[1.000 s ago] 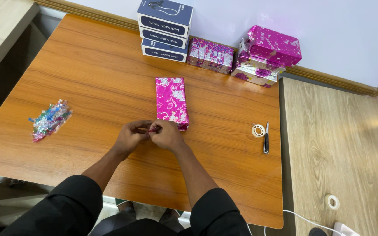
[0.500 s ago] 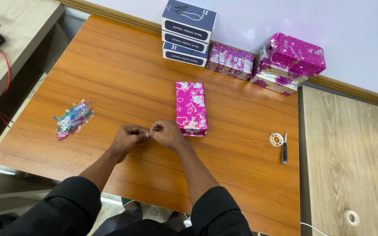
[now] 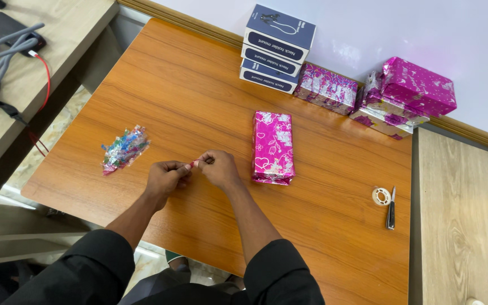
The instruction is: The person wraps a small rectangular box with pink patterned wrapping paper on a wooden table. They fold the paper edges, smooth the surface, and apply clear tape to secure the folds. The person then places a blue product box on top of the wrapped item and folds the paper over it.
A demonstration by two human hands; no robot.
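- Head view, left hand point(image 3: 165, 176): fingers pinched narrow on the left end of a small red-pink strip of ribbon or foil point(image 3: 195, 164); too small to tell which.
- Head view, right hand point(image 3: 217, 168): fingertips closed on the right end of the same strip, so it spans the short gap between both hands, its long axis running left to right.
- Pink floral-foil wrapped rectangular box point(image 3: 273, 147): just right of the right hand's fingers, near but apart; long axis pointing away from the person. The right hand is the nearer.
- Heap of multicoloured shiny foil bits point(image 3: 123, 149): left of the left fingers, apart.
- Clear tape roll point(image 3: 380, 196) and dark-handled knife point(image 3: 391, 200): well right of the fingers.
- Stack of navy cardboard boxes point(image 3: 278, 48) and pile of pink wrapped parcels point(image 3: 393, 95): far beyond the fingers, against the wall.
- Orange wooden table point(image 3: 187, 101): beneath everything.
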